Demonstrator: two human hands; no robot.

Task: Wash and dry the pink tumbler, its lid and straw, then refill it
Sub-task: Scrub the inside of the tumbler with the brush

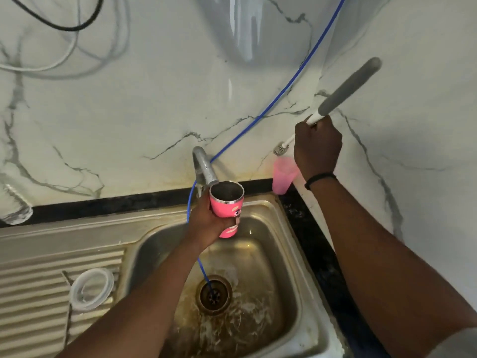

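Observation:
My left hand (206, 223) grips the pink tumbler (227, 205) over the sink basin, its steel mouth open and tilted up just under the tap spout (205, 167). My right hand (317, 147) holds a long bottle brush (348, 86) by its white shaft, grey handle pointing up and right. The brush's small bristle head (280, 149) hangs just above a translucent pink cup (284, 175) in the counter's back corner. A clear round lid (91, 288) lies on the ribbed drainboard to the left. No straw is visible.
The steel sink (265, 257) has water swirling round its drain (213, 293). A thin blue hose (284, 89) runs down the marble wall and into the drain. A black counter strip (317, 251) borders the sink's right. Cables hang top left.

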